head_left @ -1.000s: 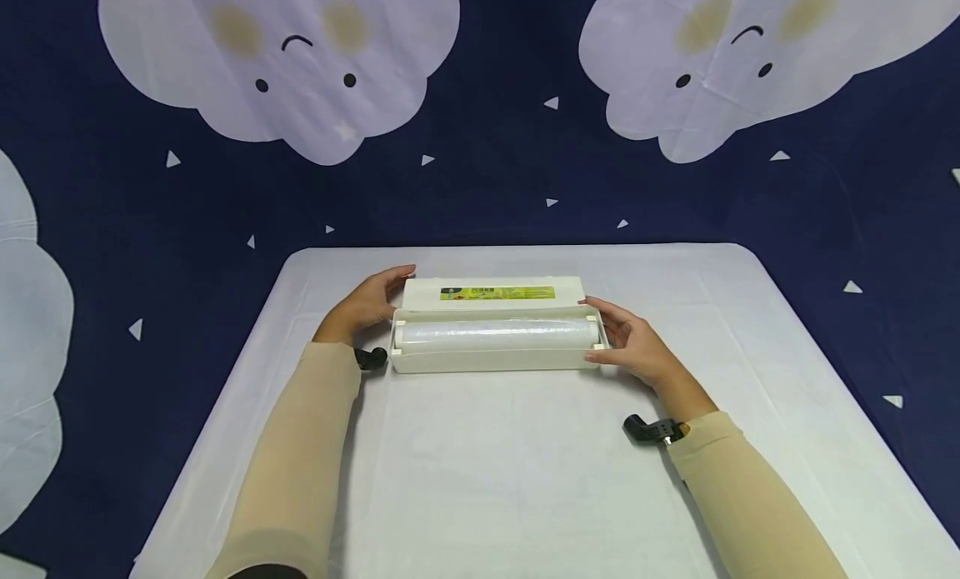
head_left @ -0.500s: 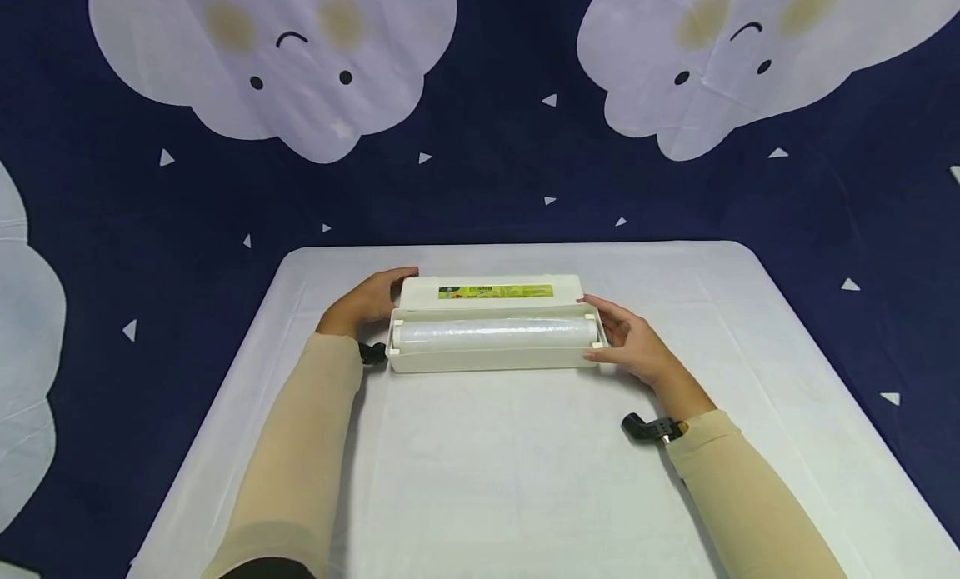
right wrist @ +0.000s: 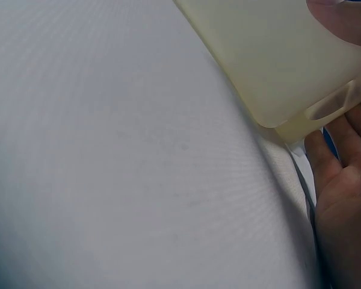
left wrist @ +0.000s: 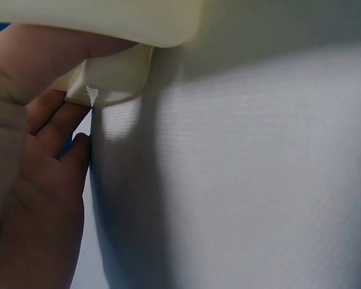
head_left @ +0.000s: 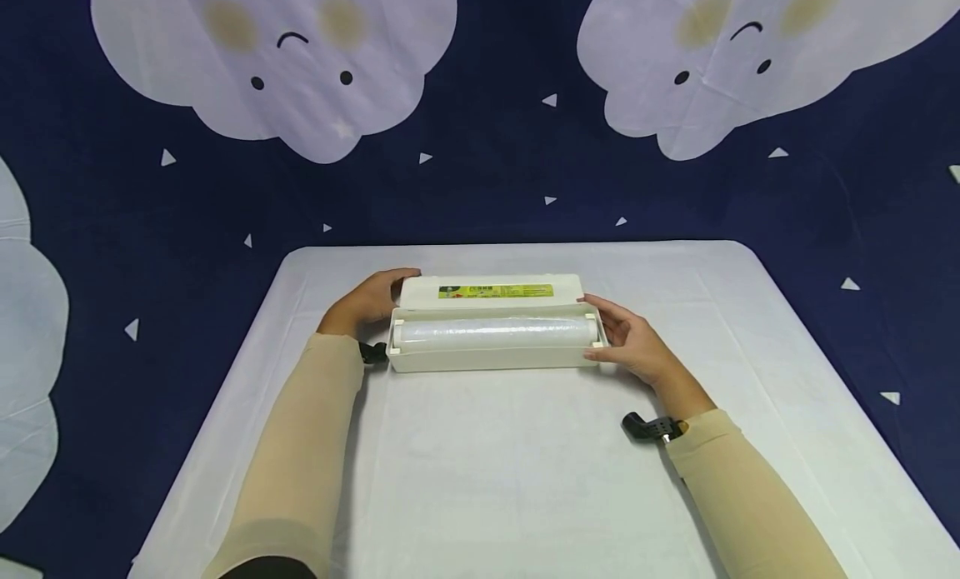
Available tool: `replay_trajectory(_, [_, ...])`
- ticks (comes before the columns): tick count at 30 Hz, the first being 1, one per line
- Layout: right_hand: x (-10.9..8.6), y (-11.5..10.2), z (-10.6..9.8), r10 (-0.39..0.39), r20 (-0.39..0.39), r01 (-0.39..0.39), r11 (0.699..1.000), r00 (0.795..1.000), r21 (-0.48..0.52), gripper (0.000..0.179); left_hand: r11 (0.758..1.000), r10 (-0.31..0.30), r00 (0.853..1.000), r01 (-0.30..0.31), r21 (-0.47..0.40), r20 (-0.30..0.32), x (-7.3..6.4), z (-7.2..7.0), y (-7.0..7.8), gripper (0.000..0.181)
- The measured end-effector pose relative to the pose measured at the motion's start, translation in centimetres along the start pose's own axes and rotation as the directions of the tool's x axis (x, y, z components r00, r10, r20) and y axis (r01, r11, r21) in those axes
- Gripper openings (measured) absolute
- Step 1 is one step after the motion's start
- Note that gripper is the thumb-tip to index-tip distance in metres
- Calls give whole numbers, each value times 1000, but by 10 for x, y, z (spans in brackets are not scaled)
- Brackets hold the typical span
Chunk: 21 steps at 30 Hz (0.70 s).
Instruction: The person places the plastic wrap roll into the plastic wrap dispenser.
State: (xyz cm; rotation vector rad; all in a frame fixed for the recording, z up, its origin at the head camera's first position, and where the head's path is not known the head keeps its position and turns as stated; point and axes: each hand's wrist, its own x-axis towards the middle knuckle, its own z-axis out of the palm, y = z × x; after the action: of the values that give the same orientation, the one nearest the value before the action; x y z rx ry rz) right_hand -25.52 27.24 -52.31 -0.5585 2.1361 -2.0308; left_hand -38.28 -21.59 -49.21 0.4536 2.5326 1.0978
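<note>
A navy cloud-print backdrop (head_left: 487,196) rises behind your white-covered table (head_left: 510,462). The cream box (head_left: 491,360) sits near its far edge, film roll (head_left: 495,333) exposed, labelled lid (head_left: 491,282) just behind. Your left hand (head_left: 363,302) holds the lid's left end; your right hand (head_left: 636,346) grips the box's right end, thumb in front, presumably to steady both parts.

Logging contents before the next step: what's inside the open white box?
A shiny pale roll lies lengthwise in the white box. The roll covers the floor, so anything underneath can't be seen.
</note>
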Motion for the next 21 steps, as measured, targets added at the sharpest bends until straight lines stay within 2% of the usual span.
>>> replay_trajectory(5, [-1,0,0,4,-5,-4,1000,1000,7,101,1000,13,1000,-13,-22,-1,1,-1,1,107])
replay_trajectory(9, [0,1,1,1,-4,-1,1000,1000,5,101,999,23,1000,-22,-49,14,0,-5,4,111])
replay_trajectory(13, [0,2,0,-3,0,3,1000,1000,6,100,1000,20,1000,-19,-18,22,-1,-7,7,113])
replay_trajectory(16, [1,4,0,-9,1,9,1000,1000,7,101,1000,-2,1000,2,-8,19,-1,-8,8,107])
replay_trajectory(21, [1,7,-2,-32,5,32,999,999,22,101,997,-43,999,43,-61,-1,-2,-7,8,103])
